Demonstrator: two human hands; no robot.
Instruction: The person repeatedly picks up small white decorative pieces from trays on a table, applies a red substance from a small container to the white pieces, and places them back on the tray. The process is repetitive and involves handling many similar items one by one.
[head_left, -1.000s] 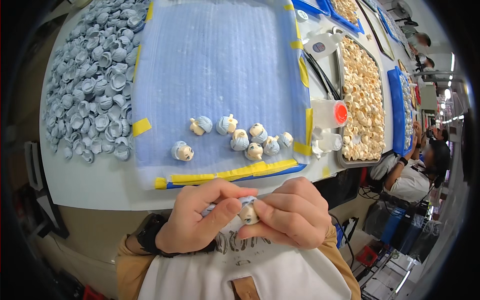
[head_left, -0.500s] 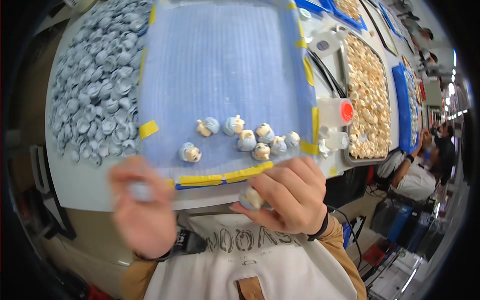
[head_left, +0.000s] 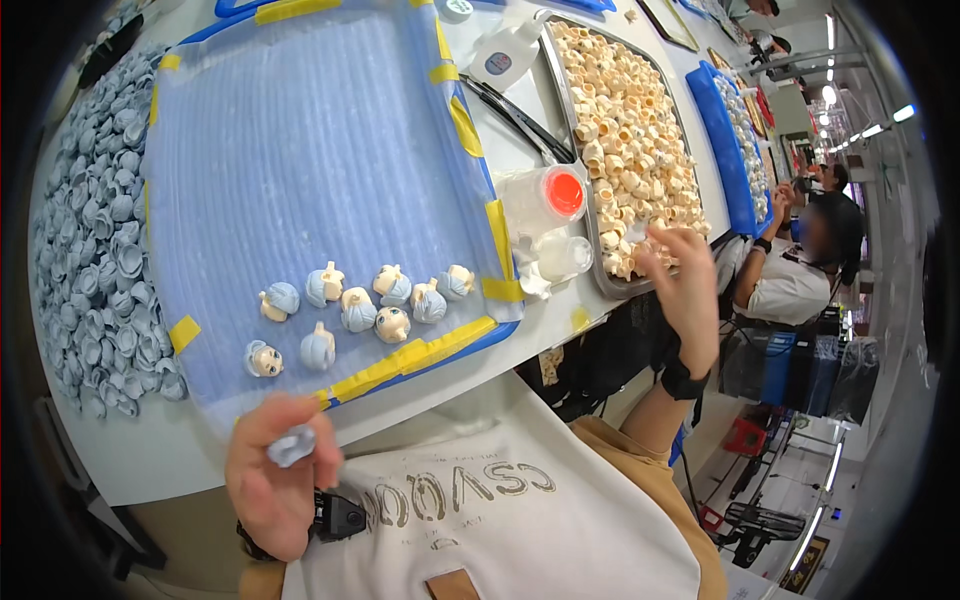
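Note:
My left hand (head_left: 278,478) holds a pale blue hair shell (head_left: 291,446) between its fingers, just in front of the mat's near edge. Over the near end of a metal tray (head_left: 628,289), my right hand (head_left: 687,292) reaches out with its fingers apart. Inside that tray are many cream-coloured doll face pieces (head_left: 640,130). Several small doll heads with blue hair (head_left: 318,347) lie on the near part of the blue-lined tray (head_left: 300,150), some face up and some turned away. Left of it spreads a big heap of blue hair shells (head_left: 110,250).
Between the two trays stand a white bottle (head_left: 508,52), dark tweezers (head_left: 525,122), a jar with a red lid (head_left: 550,195) and a small clear cup (head_left: 562,257). Yellow tape (head_left: 410,362) edges the lined tray. A co-worker (head_left: 790,265) sits at the right beside a blue bin (head_left: 722,150).
My right hand has put its doll head down on the lined tray and moved right to the metal tray. The view has turned right. My left hand keeps the hair shell.

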